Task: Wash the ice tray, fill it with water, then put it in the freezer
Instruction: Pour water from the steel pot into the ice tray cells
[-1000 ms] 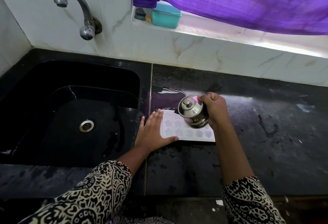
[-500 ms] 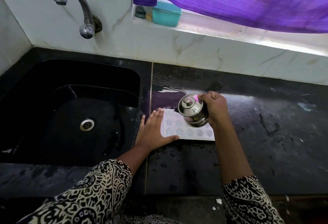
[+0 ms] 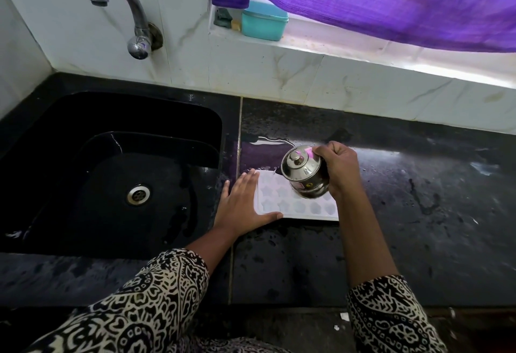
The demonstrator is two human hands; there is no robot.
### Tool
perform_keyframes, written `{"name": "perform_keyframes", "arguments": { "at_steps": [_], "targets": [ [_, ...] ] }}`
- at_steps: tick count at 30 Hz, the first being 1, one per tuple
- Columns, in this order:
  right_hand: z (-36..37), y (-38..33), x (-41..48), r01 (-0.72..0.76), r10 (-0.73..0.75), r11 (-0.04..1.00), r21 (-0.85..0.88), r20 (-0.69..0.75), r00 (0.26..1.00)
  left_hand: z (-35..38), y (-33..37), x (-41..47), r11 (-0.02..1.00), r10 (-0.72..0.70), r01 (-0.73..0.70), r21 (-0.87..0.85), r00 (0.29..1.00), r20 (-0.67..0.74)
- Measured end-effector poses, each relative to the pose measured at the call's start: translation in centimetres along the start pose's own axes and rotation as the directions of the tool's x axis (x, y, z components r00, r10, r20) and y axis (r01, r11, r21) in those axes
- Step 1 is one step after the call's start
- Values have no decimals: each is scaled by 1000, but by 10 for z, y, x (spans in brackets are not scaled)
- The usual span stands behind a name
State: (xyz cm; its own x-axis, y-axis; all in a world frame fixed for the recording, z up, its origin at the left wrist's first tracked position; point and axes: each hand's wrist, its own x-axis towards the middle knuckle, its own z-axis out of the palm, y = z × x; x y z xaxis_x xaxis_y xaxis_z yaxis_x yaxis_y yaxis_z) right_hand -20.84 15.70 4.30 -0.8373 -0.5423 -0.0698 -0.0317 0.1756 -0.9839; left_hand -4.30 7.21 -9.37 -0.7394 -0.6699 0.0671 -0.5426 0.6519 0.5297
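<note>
While the right hand (image 3: 339, 168) grips a small shiny steel pot (image 3: 305, 178), fingers curled round its body, the pot leans on its side with the knobbed lid facing left. Directly under it lies the flat white plastic ice tray (image 3: 300, 208), so the tray is below and slightly left of this hand. The left hand (image 3: 244, 201) is spread flat with straight fingers; it rests on the black stone desk (image 3: 418, 227) and touches the short left end of the tray, thumb along the near edge. The long axis of the tray runs left to right, about parallel with the front edge of the desk. The right hand is the nearer one to the cells; the left one, I think, steadies the tray. The tray shows rows of small star-like cells, pale and glossy; I cannot tell how much water they hold, nor whether water leaves the pot. I judge that the filling step is in hand. Left of the tray is the black sink (image 3: 83, 185), with a curved metal tap (image 3: 131, 17) on the wall above.
</note>
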Motion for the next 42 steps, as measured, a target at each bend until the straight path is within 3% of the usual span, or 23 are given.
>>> {"name": "perform_keyframes", "arguments": {
  "at_steps": [12, 18, 22, 42],
  "targets": [
    [0, 0, 0, -8, 8, 999, 51, 8, 1000, 1, 0, 1, 1000, 1, -1, 11, 1000, 0],
    [-10, 3, 2, -80, 87, 963, 258, -17, 996, 3, -2, 2, 1000, -1, 2, 21, 1000, -10],
    [-18, 7, 3, -93, 110, 948, 305, -39, 993, 3, -2, 2, 1000, 1, -1, 14, 1000, -11],
    [-36, 16, 8, 51, -49, 999, 18, -101, 994, -2, 2, -1, 1000, -4, 4, 21, 1000, 2]
  ]
}}
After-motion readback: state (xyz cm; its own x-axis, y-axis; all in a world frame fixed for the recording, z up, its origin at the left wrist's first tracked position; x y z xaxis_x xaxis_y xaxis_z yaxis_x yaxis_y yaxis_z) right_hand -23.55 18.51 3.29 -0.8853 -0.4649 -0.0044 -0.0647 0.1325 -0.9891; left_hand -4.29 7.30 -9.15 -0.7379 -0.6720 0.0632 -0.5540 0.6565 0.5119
